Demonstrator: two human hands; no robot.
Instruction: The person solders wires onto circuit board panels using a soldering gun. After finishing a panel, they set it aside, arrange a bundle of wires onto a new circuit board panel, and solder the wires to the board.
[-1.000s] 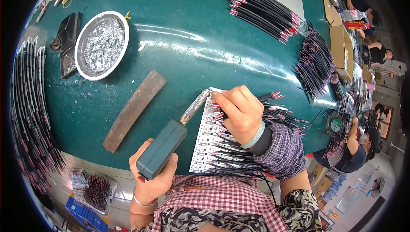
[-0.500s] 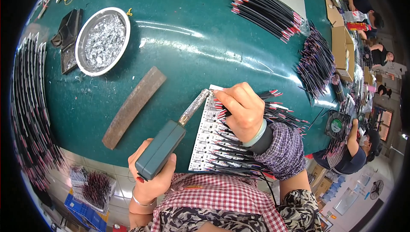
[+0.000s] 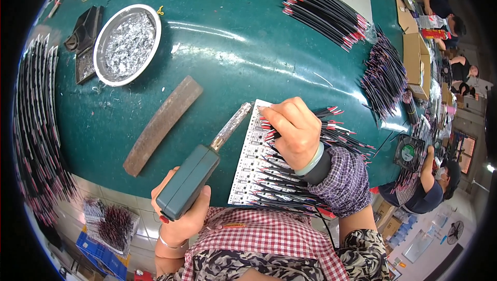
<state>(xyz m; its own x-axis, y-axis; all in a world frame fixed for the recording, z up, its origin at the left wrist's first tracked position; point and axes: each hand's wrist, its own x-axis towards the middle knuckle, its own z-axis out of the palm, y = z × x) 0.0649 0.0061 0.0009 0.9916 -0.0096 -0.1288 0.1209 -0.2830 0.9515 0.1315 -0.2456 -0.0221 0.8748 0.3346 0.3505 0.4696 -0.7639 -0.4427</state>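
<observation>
My left hand is wrapped round the handle of a dark green soldering gun. Its silvery tip points away from me, just left of the far end of a white circuit board panel. My right hand is closed in a pinch at that far end, the fingertips on a thin wire mostly hidden by the fingers. Black wires with red and white ends run rightward from the panel, some passing under my right hand and wrist.
A curved brown bar lies left of the soldering gun. Beyond it stands a bowl of silvery scraps beside a black box. Wire bundles lie at the far right, more strips at the left edge. A co-worker sits at right.
The soldering gun has drawn back to the left, so its tip has come away from the panel's far end and my right fingertips. My right hand has hardly moved.
</observation>
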